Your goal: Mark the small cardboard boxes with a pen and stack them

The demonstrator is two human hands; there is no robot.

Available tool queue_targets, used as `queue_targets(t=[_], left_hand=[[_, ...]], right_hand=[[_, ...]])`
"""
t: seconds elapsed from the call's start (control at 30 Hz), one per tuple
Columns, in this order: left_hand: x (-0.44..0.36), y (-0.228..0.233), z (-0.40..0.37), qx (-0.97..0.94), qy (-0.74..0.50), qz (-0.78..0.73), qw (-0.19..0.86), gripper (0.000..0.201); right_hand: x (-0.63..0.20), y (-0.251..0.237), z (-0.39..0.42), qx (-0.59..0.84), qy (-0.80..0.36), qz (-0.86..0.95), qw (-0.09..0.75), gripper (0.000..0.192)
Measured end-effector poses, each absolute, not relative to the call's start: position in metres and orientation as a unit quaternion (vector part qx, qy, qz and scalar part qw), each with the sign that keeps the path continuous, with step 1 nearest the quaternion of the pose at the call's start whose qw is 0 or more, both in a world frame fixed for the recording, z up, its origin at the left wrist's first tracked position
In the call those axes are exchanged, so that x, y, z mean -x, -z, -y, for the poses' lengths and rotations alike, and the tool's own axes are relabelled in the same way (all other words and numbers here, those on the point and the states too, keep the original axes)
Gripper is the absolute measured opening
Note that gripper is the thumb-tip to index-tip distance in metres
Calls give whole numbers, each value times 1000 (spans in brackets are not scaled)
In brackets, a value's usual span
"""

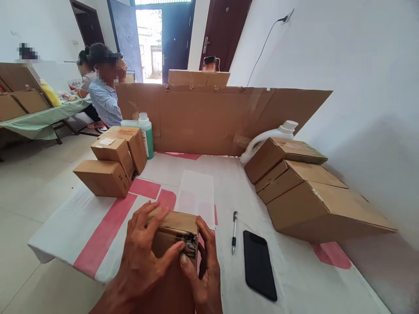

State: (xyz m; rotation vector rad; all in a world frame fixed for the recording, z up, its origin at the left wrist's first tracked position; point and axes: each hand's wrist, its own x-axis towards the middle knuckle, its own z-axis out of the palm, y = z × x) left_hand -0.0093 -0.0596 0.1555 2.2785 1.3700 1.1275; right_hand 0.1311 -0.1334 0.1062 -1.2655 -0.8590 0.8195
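Observation:
A brown cardboard box (181,221) stands at the front of the table, between my two hands. My left hand (144,248) is on its left side, fingers curved over the upper edge and thumb pressed on the near face. My right hand (206,268) grips the right edge, with its fingers around the side and its thumb in front. Both thumbs rest close to a dark, shiny patch (190,244) at the box's upper right corner, possibly tape. My forearms and hands hide much of the box's lower part.
Right of the box lie a pen (235,233) and a black phone (260,265). Cardboard boxes (108,174) and a green bottle (147,135) stand left; larger boxes (304,205) and a white jug (271,137) stand right. A cardboard panel (203,117) spans the back. Other people sit beyond.

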Motion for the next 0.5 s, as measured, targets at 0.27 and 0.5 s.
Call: queue_targets(t=[0.27,0.5], left_hand=[[-15,-158,68,-801,-371,-463,74,29],[-18,-154,66,-814,-371,-446,30,26]], right_hand=[[-129,-113,133,571,-372,314,661,49],[-130,-108,128,581,-364,315,656,46]])
